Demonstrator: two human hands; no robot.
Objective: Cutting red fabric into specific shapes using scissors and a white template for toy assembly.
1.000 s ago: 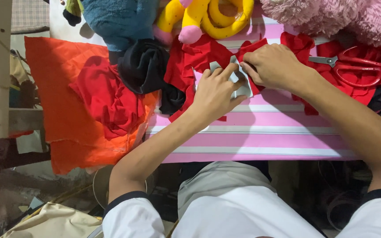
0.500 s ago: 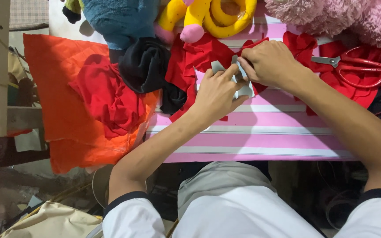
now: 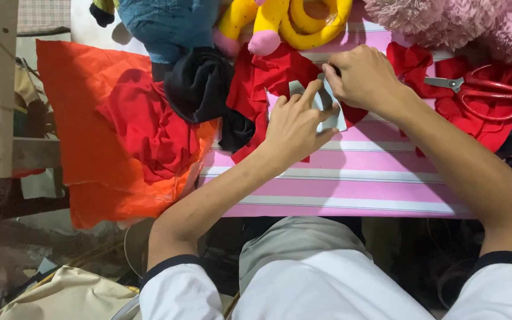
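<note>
— What's in the hands?
— A grey card. The left hand pins it flat with its fingers; the right hand has a closed grip on its top edge.
— Where is it?
— On red cloth, over the pink striped surface.
— And around it?
— Black cloth to the left, red scissors to the right, plush toys behind.

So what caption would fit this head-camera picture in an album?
Two hands, left hand and right hand, hold a small grey piece over red cloth on a pink striped table.
</note>
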